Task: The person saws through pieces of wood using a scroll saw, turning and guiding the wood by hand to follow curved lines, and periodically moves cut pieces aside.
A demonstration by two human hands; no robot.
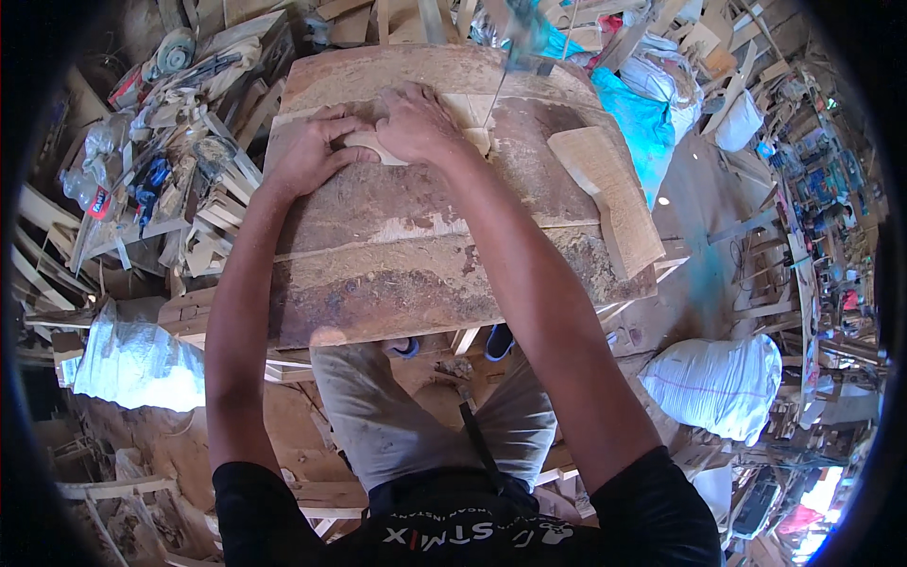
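A pale, curved piece of wood (376, 145) lies flat on the worn wooden work table (378, 213). My left hand (316, 151) grips its left end, fingers bent over it and thumb along the near edge. Over its right part, my right hand (416, 123) presses down with fingers curled; the hand hides much of the piece. Just right of that hand, a thin upright saw blade (496, 97) meets the table. Beside the blade, a small pale wood offcut (478, 142) lies close to my right wrist.
A larger shaped board (609, 194) rests on the table's right side. Heaped wood scraps (222, 203), a bottle (85, 192) and a blue power tool (149, 189) crowd the left. A white sack (713, 383) and a turquoise sack (638, 123) stand at the right.
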